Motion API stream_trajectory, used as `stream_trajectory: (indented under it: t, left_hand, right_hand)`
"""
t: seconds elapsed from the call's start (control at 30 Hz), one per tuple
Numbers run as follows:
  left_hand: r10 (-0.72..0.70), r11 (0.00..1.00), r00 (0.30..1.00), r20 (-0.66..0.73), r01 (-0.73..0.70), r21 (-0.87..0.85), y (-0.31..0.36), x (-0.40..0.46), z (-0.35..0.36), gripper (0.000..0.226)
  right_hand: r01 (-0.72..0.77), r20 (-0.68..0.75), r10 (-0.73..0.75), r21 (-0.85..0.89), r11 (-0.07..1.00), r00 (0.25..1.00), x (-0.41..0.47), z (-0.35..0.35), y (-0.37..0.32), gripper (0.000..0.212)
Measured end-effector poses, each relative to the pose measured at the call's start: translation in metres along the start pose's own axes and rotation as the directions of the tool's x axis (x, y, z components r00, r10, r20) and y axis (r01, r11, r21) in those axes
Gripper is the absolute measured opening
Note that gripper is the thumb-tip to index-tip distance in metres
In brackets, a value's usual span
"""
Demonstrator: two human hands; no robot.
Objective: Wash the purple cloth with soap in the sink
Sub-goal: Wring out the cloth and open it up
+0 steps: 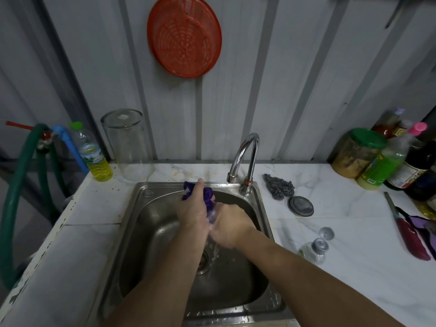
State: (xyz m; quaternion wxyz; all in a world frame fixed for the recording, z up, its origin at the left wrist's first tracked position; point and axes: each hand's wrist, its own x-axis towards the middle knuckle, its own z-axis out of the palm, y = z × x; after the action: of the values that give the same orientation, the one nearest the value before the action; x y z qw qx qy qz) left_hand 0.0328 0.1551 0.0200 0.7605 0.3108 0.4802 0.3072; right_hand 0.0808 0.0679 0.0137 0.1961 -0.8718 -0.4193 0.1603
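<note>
The purple cloth (208,195) is bunched between both hands over the steel sink (141,215), just left of the chrome tap (243,159). My left hand (192,208) grips its upper part, with cloth sticking out above the fingers. My right hand (230,224) is closed on its lower part, which looks pale and wet. Water runs down from the hands to the drain (203,261). A small clear bottle with a grey flip cap (316,249), cap open, lies on the counter right of the sink.
Left of the sink stand a bottle of yellow liquid (93,153), a clear glass jar (128,145) and a green hose (21,185). To the right are a steel scourer (279,186), a round lid (300,206), several sauce bottles (387,161) and a lighter (405,232).
</note>
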Motion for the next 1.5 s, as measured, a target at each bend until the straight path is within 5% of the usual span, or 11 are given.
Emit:
stream_trajectory:
  t: [0.23, 0.37, 0.53, 0.73, 0.87, 0.97, 1.07, 1.13, 1.2, 1.37, 1.5]
  left_hand:
    - [-0.046, 0.997, 0.997, 0.069, 0.042, 0.061, -0.001, 0.009, -0.008, 0.03]
    - [-0.122, 0.992, 0.982, 0.141, 0.125, -0.014, -0.005, 0.012, -0.013, 0.04]
    - [-0.141, 0.988, 0.977, 0.162, 0.127, 0.093, -0.011, 0.021, -0.021, 0.051]
    - [-0.319, 0.946, 0.947, 0.036, 0.316, 0.072, -0.004, 0.028, -0.021, 0.045]
    - [-0.414, 0.91, 0.9, 0.135, 0.408, 0.071, -0.007, 0.016, -0.009, 0.04]
    - [-0.405, 0.908, 0.886, 0.225, 0.418, -0.01, -0.009, 0.004, 0.004, 0.025]
    - [-0.305, 0.943, 0.929, 0.209, 0.326, -0.072, -0.007, -0.003, 0.012, 0.029]
    - [-0.242, 0.951, 0.951, 0.193, 0.272, -0.146, -0.005, -0.005, 0.016, 0.043]
    - [-0.156, 0.967, 0.978, 0.14, 0.18, -0.18, -0.005, -0.007, 0.016, 0.047]
    - [0.215, 0.974, 0.962, 0.169, -0.225, 0.041, -0.002, -0.023, 0.011, 0.05]
    - [0.622, 0.609, 0.655, 0.429, -0.749, 0.26, 0.0, -0.039, 0.0, 0.047]
  right_hand:
    - [-0.186, 0.367, 0.02, 0.425, 0.886, 0.93, 0.001, 0.005, -0.002, 0.015]
    - [-0.491, 0.59, 0.111, 0.536, 0.687, 0.799, -0.005, 0.008, 0.004, 0.015]
    - [-0.535, 0.624, 0.023, 0.65, 0.54, 0.781, -0.011, 0.013, 0.008, 0.021]
    - [0.115, -0.045, -0.106, 0.478, 0.871, 0.993, -0.034, 0.03, 0.027, 0.109]
    - [0.436, -0.381, -0.354, 0.153, 0.887, 0.854, -0.03, 0.033, 0.037, 0.064]
    - [0.4, -0.594, -0.041, 0.488, 0.775, 0.803, -0.017, 0.028, 0.026, 0.02]
    - [0.211, -0.289, 0.503, 0.955, 0.207, 0.815, 0.0, 0.026, 0.008, 0.025]
    - [0.12, 0.0, 0.625, 0.981, -0.15, 0.781, 0.009, 0.022, -0.001, 0.025]
    - [0.012, 0.21, 0.637, 0.945, -0.326, 0.742, 0.012, 0.014, -0.008, 0.02]
    - [-0.305, 0.509, 0.411, 0.83, -0.467, 0.756, 0.011, 0.001, -0.019, 0.024]
    - [-0.488, 0.557, 0.154, 0.807, -0.332, 0.816, 0.006, -0.017, -0.018, 0.039]
